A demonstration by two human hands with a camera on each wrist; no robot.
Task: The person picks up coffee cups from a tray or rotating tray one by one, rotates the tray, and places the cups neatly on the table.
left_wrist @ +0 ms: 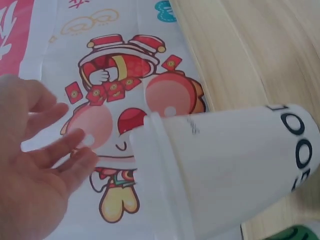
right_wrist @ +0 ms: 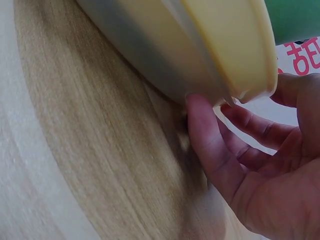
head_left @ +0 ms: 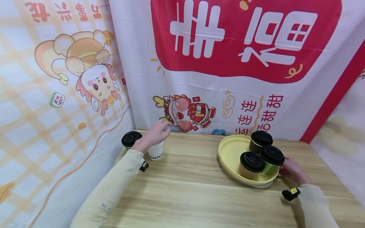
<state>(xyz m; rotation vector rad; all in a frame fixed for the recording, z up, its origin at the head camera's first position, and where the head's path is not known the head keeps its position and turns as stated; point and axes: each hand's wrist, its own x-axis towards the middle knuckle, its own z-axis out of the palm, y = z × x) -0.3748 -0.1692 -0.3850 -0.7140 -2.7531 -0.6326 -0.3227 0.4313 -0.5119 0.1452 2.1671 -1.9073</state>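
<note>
In the head view my left hand (head_left: 154, 136) is over a white paper cup (head_left: 156, 152) at the back left. Its fingers are relaxed and apart from the cup's rim in the left wrist view, where the white cup (left_wrist: 230, 165) shows dark lettering near its base. On the right, my right hand (head_left: 292, 171) holds the edge of a round yellow tray (head_left: 232, 152), fingers bent around the rim (right_wrist: 245, 55) and underside. On the tray stand three black-lidded cups: a dark one (head_left: 255, 147), a green one (head_left: 269, 169) and a brown one (head_left: 247, 172).
Another black-lidded cup (head_left: 131, 138) stands at the back left, partly behind my left forearm. The wooden table (head_left: 182, 196) meets a printed cloth backdrop (head_left: 194, 82) at its far edge. More printed cloth (head_left: 65, 126) hangs along the left side.
</note>
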